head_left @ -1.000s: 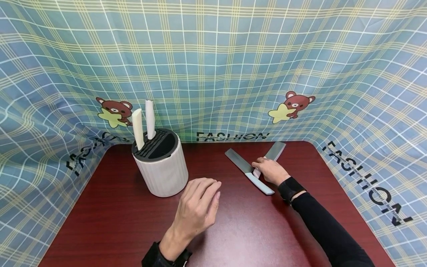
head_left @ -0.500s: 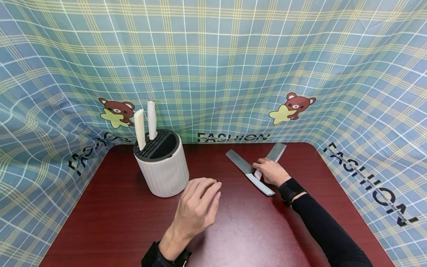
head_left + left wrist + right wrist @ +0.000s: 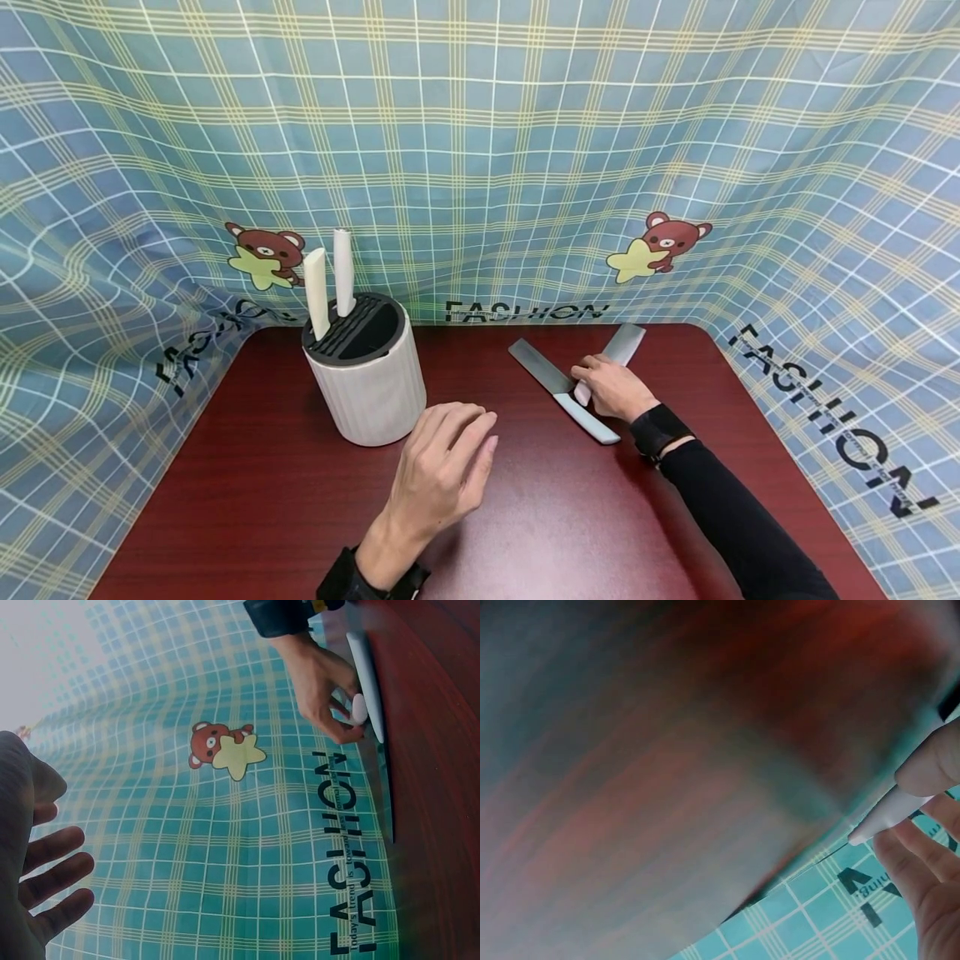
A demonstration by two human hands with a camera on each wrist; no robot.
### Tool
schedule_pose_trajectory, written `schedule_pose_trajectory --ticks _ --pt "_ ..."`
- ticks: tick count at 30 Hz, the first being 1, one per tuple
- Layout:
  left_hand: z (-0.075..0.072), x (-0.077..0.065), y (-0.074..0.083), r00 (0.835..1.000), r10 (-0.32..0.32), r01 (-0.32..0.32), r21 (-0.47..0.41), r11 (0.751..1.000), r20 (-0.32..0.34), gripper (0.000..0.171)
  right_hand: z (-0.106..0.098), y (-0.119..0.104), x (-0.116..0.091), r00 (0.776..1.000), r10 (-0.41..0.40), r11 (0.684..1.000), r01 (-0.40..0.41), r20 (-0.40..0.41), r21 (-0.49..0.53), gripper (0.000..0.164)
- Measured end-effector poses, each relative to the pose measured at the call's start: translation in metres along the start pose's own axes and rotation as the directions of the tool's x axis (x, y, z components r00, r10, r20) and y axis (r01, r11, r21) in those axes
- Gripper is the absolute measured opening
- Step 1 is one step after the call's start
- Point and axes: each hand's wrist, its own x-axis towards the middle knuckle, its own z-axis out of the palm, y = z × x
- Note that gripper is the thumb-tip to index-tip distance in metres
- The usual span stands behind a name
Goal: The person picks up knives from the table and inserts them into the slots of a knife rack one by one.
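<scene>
Currently gripping at the right: right hand (image 3: 611, 389) clamped on a pale-handled knife (image 3: 623, 344)

Checked cloth (image 3: 465, 150) is enclosing the dark red tabletop (image 3: 540, 525) at left, back and right; on the left, a ribbed white holder (image 3: 371, 407) is standing near the back edge, its black slotted top (image 3: 365, 329) holding a cream handle (image 3: 317, 292) and a white handle (image 3: 343, 271) upright, with a wider well lying right of the slots; just in front of it, the left hand (image 3: 442, 471) is showing loosely bent fingers, the thumb standing apart; further right, tabletop is stretching towards a light-blue-handled knife (image 3: 561, 387), which is lying diagonally between the hands, its tip pointing back-left; close beside it, the right hand is curling thumb and fingers round the pale handle, the blade pointing towards the back-right corner; whether the two knives are touching, one cannot tell; a black sleeve (image 3: 738, 508) is crossing the right front.
</scene>
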Motion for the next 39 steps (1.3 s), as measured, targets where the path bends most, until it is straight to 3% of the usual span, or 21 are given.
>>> schedule_pose_trajectory --ticks 13,26,30,39 --pt "0.001 0.0 -0.002 1.0 -0.005 0.005 -0.006 1.0 -0.007 0.025 -0.026 0.002 0.016 0.988 0.036 0.99 -0.015 -0.149 0.137 0.027" --pt "0.0 -0.002 -0.002 1.0 -0.004 0.004 -0.011 1.0 -0.017 0.024 -0.042 0.005 0.018 0.963 0.102 0.992 -0.081 -0.251 0.095 0.037" --pt "0.0 -0.003 -0.002 1.0 -0.006 0.005 -0.008 1.0 -0.016 0.025 -0.046 0.008 0.019 0.943 0.129 0.99 -0.106 -0.305 0.092 0.037" --pt "0.001 -0.003 -0.001 1.0 -0.005 0.005 -0.011 1.0 -0.013 0.024 -0.058 0.014 0.023 0.877 0.217 0.976 -0.189 -0.428 0.109 0.03"
